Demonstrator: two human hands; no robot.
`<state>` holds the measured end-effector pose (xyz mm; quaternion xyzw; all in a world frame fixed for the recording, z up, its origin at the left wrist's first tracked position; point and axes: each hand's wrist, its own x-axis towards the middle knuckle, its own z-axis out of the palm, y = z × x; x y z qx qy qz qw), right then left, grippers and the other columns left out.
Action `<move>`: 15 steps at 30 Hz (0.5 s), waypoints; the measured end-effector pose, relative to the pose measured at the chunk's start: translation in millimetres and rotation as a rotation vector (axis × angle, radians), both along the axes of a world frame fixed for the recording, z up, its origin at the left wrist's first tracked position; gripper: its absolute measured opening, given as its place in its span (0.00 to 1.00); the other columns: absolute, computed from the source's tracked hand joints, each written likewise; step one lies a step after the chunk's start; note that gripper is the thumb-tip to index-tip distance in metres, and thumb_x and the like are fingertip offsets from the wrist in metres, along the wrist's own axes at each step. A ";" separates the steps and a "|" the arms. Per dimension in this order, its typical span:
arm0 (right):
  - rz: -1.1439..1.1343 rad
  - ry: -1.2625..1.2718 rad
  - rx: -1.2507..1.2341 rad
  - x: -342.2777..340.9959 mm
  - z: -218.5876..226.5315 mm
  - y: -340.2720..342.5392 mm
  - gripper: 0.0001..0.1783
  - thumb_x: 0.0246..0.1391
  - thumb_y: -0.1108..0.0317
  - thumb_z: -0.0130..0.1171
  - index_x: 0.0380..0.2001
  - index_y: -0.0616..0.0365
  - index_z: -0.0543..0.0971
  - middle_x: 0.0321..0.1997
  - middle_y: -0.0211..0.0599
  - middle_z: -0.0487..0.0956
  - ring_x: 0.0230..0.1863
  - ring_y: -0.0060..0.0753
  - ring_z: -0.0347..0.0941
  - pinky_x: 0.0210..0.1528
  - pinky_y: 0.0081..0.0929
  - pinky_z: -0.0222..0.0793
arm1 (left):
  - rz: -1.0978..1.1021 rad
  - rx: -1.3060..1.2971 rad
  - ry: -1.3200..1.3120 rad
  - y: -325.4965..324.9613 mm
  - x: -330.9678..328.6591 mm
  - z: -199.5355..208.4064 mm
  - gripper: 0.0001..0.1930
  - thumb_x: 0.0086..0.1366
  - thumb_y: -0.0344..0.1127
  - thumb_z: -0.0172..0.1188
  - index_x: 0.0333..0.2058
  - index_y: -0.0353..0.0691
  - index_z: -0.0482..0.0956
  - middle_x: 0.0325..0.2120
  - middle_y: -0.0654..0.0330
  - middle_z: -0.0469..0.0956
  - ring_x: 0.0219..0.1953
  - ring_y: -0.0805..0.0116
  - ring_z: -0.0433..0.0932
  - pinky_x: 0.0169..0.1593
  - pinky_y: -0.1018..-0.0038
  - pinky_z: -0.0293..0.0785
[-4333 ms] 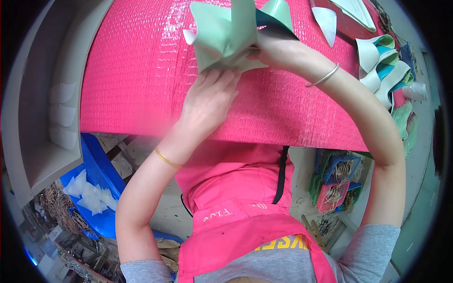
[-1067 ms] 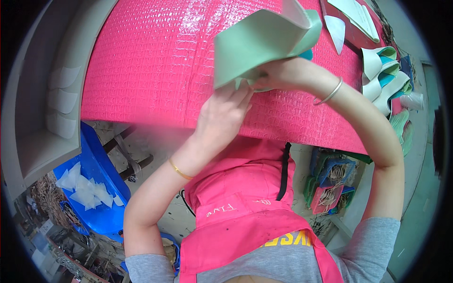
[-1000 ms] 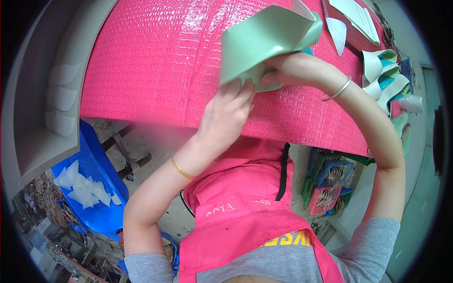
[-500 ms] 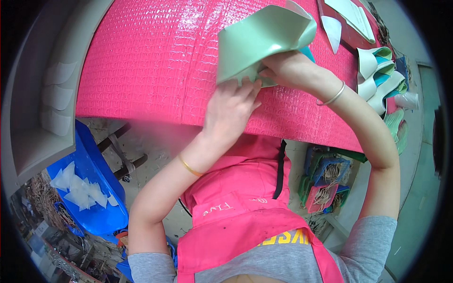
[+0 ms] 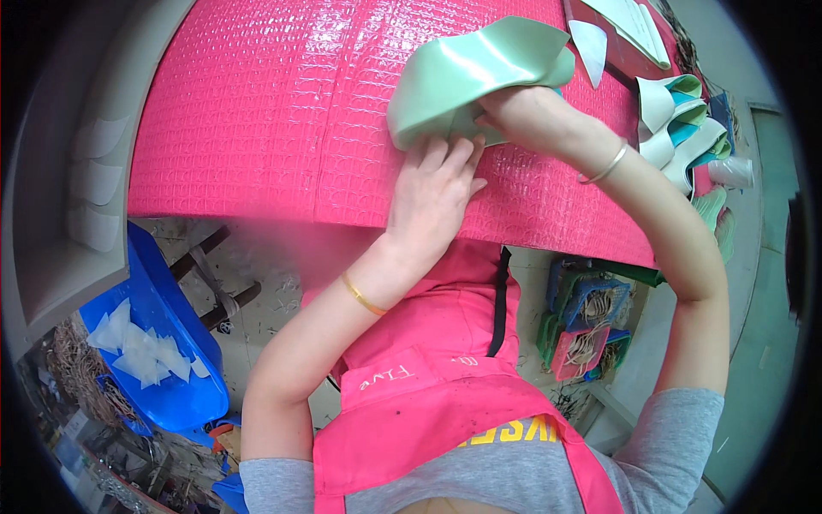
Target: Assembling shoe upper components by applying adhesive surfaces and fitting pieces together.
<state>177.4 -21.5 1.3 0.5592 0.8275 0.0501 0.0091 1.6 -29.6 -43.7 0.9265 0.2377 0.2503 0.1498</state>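
Glossy pale green piece [image 5: 467, 68], curled, raised over pink tabletop [image 5: 248, 128]. Right hand [image 5: 533, 122] grips its near-right side, fingertips hidden underneath; left hand [image 5: 431, 195] fingers bent at near edge, pinch can't tell. Beyond: 1 white pointed piece [image 5: 589, 51], curved pieces [image 5: 653, 101] right, blue bin [image 5: 193, 403] lower left.

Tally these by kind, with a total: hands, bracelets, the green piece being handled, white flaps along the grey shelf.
Left hand and right hand: 2
Gold bracelet and silver bracelet: 2
Green piece: 1
White flaps: 3
Total: 8
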 end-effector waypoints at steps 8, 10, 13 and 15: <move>0.104 -0.368 0.096 10.4 5.9 -12.6 0.12 0.40 0.69 0.52 0.31 0.57 0.77 0.31 0.39 0.76 0.34 0.32 0.73 0.37 0.23 0.68 | -0.018 -0.012 -0.040 -6.1 13.8 -2.6 0.24 0.48 0.38 0.59 0.45 0.34 0.70 0.37 0.56 0.68 0.42 0.61 0.66 0.51 0.64 0.61; 0.061 -0.445 -0.014 4.4 10.1 -5.7 0.13 0.41 0.68 0.51 0.33 0.57 0.76 0.34 0.39 0.76 0.37 0.34 0.72 0.41 0.26 0.67 | -0.005 0.037 0.049 -6.2 25.0 2.1 0.25 0.48 0.38 0.59 0.45 0.34 0.69 0.39 0.56 0.69 0.43 0.60 0.66 0.50 0.62 0.63; 0.004 -0.531 -0.120 7.9 9.1 -6.0 0.16 0.43 0.68 0.52 0.38 0.60 0.72 0.36 0.45 0.74 0.38 0.38 0.71 0.40 0.29 0.65 | 0.013 0.182 0.144 -14.2 31.8 -0.9 0.27 0.48 0.39 0.59 0.48 0.35 0.67 0.43 0.55 0.67 0.47 0.58 0.64 0.53 0.61 0.61; 0.127 -0.451 0.158 14.9 9.8 -13.7 0.16 0.43 0.67 0.51 0.39 0.59 0.71 0.36 0.43 0.74 0.39 0.36 0.71 0.40 0.28 0.66 | -0.004 0.208 0.145 -15.1 33.9 -4.3 0.28 0.49 0.40 0.59 0.49 0.35 0.66 0.44 0.55 0.67 0.48 0.58 0.64 0.55 0.62 0.59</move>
